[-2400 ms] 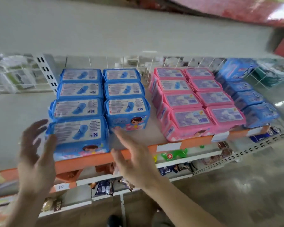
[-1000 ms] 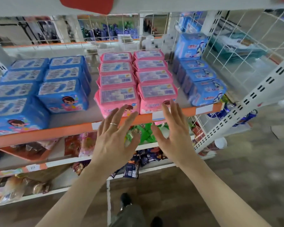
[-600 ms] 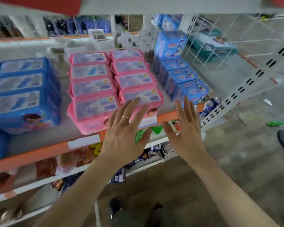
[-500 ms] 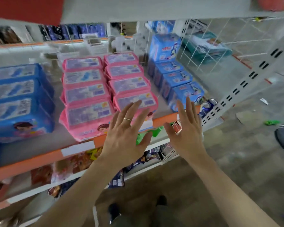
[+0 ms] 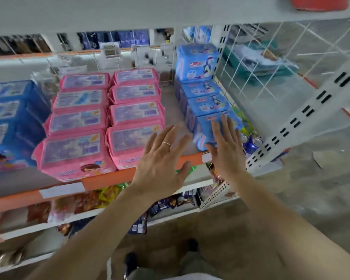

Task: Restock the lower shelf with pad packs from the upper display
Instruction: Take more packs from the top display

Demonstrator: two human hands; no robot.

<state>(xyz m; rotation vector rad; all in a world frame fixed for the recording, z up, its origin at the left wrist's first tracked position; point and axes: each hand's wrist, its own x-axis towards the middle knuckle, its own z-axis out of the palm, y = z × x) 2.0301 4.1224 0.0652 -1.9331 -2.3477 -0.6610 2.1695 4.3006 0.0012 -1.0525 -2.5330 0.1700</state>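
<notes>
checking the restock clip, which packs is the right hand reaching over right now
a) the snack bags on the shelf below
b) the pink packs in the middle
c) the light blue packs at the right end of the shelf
c: the right hand, fingers straight, lies over the front light blue pack at the shelf's right end, not the pink packs.

Eight pink packs [image 5: 129, 115] lay in two rows of four. Four light blue packs [image 5: 202, 89] stood in one row at the right (the rearmost upright). Three darker blue packs [image 5: 6, 114] showed at the left edge. Two hands [image 5: 162, 160] were raised.
</notes>
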